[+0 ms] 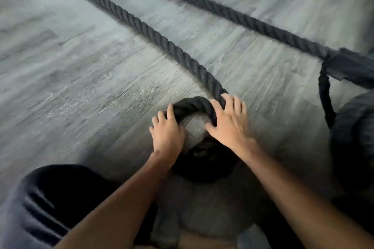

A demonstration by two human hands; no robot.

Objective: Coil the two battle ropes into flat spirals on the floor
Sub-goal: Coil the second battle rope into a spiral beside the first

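Note:
A thick black battle rope (141, 24) runs from the top left across the grey floor down to my hands, where its end bends into a small tight loop (192, 105). My left hand (167, 132) presses on the loop's left side, fingers curled over the rope. On the right side of the loop my right hand (228, 122) lies with fingers spread over the rope. The rope's end sits dark and blurred under my wrists. A second black rope (232, 13) lies straight from the top centre to its sleeved handle end (348, 66) at the right edge.
Grey wood-look floor (70, 87) stretches out to the left. A thin black strap (325, 97) hangs from the second rope's handle. A dark rounded shape (356, 143) fills the right edge. My knee in dark striped shorts (50, 204) is at the bottom left.

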